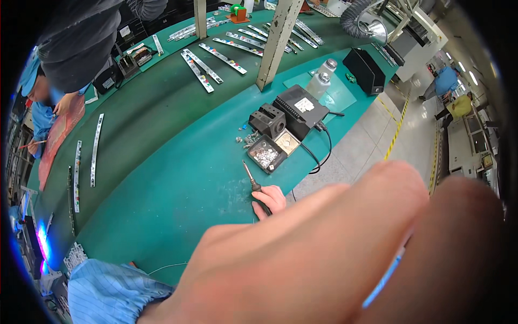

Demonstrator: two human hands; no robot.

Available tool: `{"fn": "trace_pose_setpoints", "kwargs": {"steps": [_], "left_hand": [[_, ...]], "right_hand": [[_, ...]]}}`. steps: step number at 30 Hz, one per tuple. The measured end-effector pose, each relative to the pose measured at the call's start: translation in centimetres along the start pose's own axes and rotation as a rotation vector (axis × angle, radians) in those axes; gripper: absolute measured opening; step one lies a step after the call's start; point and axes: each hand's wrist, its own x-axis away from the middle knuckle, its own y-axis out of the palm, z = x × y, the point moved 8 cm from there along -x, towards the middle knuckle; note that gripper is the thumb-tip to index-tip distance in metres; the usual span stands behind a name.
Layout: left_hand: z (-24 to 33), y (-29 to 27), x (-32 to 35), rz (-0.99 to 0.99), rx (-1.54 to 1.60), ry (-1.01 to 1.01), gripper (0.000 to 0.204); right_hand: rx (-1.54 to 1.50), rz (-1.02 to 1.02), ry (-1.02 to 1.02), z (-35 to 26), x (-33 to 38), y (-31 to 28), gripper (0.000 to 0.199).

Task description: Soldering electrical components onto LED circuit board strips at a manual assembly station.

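Observation:
My left hand (291, 243) is raised very close to the view and looks large and blurred. It comes from a blue striped sleeve (113, 286) at the lower left and covers much of the lower right. Its fingertips run out of clear sight, so whether they grip anything is hidden. Beyond it, my right hand (272, 198) is closed around the dark handle of a soldering iron (249, 174). The iron's metal tip points up and away, just short of a black tray (267, 154) of solder scraps. A thin wire (167, 267) lies on the green mat beside my left wrist.
Behind the tray stand an iron holder (268, 120), a black soldering station (301, 110) and clear bottles (318, 84). A metal post (278, 46) rises from the bench (167, 178). Several narrow circuit strips (221, 58) lie on the dark belt (162, 108). A co-worker (43, 108) sits at the left.

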Motion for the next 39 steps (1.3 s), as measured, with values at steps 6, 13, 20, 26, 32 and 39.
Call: {"fn": "trace_pose_setpoints", "kwargs": {"steps": [6,13,20,26,32,39], "left_hand": [[0.2,1.1,-0.5,-0.013,-0.007,0.007,0.040],[0.7,1.8,-1.1,-0.110,-0.023,0.012,0.037],[0.5,2.2,-0.9,-0.125,-0.001,0.038,0.033],[0.4,2.9,-0.8,-0.201,-0.019,0.008,0.030],[0.5,3.6,-0.6,-0.260,-0.035,-0.005,0.027],[0.6,3.5,-0.5,-0.280,-0.037,0.012,0.024]], "right_hand": [[0.034,-0.140,0.075,-1.6,-2.1,-1.7,0.028],[-0.087,-0.047,-0.104,0.0,-0.7,-1.4,0.037],[0.026,0.078,-0.038,-1.6,-2.3,-2.5,0.019],[0.057,0.047,0.068,-2.2,-2.0,-1.8,0.013],[-0.021,0.238,0.068,-0.6,-0.3,-1.9,0.024],[0.033,0.172,0.009,-2.6,-2.0,-2.2,0.027]]}}
